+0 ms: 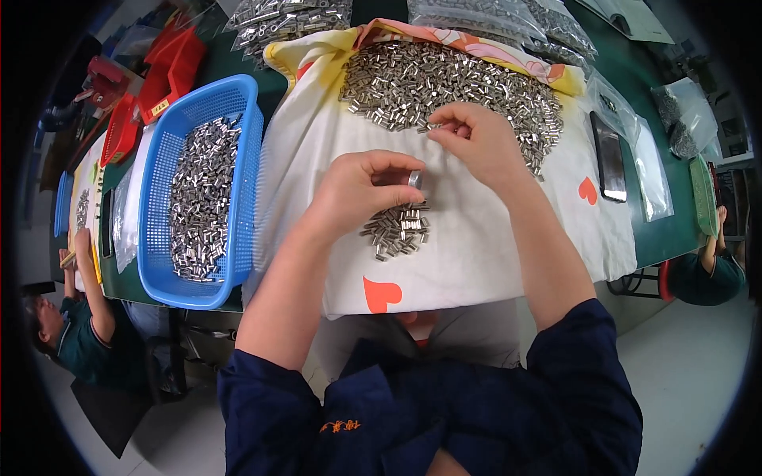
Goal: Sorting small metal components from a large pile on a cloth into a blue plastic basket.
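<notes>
My left hand (353,190) is closed, thumb and fingers gripping a short round metal piece (415,179) with a shiny end. Just below it, a small heap of metal sleeves (394,236) lies on a white cloth (468,270) with red hearts. Over the near edge of a large pile of similar small metal sleeves (389,83), my right hand (480,143) has thumb and forefinger pinched together. A small metal sleeve (425,129) shows at those fingertips; whether it is fully lifted off the cloth I cannot tell. The right hand's other fingers are curled in.
To the left stands a blue plastic basket (149,230) holding many metal sleeves, with red bins (171,71) behind it. Bagged metal parts (290,24) lie at the back. A phone (608,156) rests on the right. Co-workers (91,329) sit at both sides.
</notes>
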Demonstrator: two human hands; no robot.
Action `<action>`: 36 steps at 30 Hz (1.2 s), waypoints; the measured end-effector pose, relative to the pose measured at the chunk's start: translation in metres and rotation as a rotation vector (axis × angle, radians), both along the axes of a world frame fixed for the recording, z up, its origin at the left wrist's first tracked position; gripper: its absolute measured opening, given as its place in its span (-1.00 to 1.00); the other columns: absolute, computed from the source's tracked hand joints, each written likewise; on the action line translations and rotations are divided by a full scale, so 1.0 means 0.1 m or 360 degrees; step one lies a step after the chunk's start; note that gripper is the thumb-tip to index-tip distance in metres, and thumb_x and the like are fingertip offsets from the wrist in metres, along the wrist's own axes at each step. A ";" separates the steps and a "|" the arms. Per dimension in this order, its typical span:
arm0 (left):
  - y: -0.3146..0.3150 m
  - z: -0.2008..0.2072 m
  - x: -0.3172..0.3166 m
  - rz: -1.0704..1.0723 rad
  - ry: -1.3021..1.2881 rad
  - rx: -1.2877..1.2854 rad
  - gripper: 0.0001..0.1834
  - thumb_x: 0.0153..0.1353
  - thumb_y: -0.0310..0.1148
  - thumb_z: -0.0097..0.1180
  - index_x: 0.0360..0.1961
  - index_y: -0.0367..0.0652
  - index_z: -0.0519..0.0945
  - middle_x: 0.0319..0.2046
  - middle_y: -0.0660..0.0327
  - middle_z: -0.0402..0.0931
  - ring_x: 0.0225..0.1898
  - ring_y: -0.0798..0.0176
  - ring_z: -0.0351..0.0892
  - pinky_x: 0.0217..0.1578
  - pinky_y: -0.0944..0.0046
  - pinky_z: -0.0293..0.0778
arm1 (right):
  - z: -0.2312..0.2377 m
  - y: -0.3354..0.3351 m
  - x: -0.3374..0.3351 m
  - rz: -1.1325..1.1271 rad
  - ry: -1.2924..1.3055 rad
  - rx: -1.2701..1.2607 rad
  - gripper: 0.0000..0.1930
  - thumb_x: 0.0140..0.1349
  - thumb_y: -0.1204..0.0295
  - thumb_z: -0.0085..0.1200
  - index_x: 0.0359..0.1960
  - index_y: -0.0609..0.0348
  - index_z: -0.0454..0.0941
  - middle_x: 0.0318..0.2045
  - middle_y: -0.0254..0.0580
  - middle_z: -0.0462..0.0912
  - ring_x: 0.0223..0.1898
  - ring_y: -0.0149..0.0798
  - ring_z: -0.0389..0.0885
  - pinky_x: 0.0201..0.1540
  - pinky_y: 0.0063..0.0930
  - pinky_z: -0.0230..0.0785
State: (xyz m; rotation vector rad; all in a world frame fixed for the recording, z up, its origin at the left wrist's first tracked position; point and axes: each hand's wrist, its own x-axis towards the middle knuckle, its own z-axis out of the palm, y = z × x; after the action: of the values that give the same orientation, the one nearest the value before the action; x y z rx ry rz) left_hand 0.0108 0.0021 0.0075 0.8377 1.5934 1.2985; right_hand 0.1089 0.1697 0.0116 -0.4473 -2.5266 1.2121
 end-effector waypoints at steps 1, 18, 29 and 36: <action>0.00 0.00 0.00 -0.0005 -0.0001 0.0003 -0.67 -0.09 -0.64 0.18 -0.20 -0.33 0.51 -0.35 0.25 0.52 -0.35 0.45 0.51 -0.30 0.49 0.45 | -0.07 0.00 -0.02 -0.0128 0.0097 0.0609 -0.88 -0.06 0.47 0.11 -0.44 0.18 0.53 -0.52 -0.27 0.52 -0.42 -0.30 0.47 -0.34 -0.49 0.32; 0.00 -0.06 -0.10 0.0291 -0.0466 0.0433 -0.64 -0.05 -0.59 0.17 -0.15 -0.30 0.47 -0.33 0.22 0.51 -0.32 0.43 0.49 -0.27 0.50 0.41 | 0.19 -0.34 0.07 0.0045 0.0187 -0.0464 -0.88 -0.02 0.49 0.04 -0.42 0.22 0.54 -0.48 -0.22 0.56 -0.46 -0.41 0.53 -0.38 -0.60 0.36; 0.00 -0.05 -0.09 0.0299 -0.0302 0.0341 -0.65 -0.05 -0.59 0.17 -0.15 -0.31 0.49 -0.36 0.22 0.52 -0.35 0.46 0.48 -0.30 0.51 0.40 | 0.18 -0.40 0.09 0.0077 0.0404 0.0442 -0.92 -0.12 0.50 0.07 -0.53 0.21 0.50 -0.55 -0.22 0.53 -0.47 -0.26 0.52 -0.40 -0.46 0.38; -0.02 -0.07 -0.09 0.0345 -0.0361 0.0372 -0.66 -0.04 -0.59 0.15 -0.16 -0.36 0.48 -0.34 0.14 0.53 -0.34 0.42 0.51 -0.29 0.49 0.42 | 0.11 -0.45 0.06 -0.0010 0.0333 -0.0027 -0.94 -0.12 0.50 0.07 -0.57 0.18 0.47 -0.55 -0.23 0.53 -0.44 -0.16 0.47 -0.39 -0.36 0.33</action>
State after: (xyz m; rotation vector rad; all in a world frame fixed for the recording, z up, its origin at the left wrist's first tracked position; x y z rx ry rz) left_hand 0.0014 -0.0003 0.0006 0.6410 1.3980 1.6962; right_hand 0.1146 0.1246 0.0226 -0.3141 -2.3382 1.2116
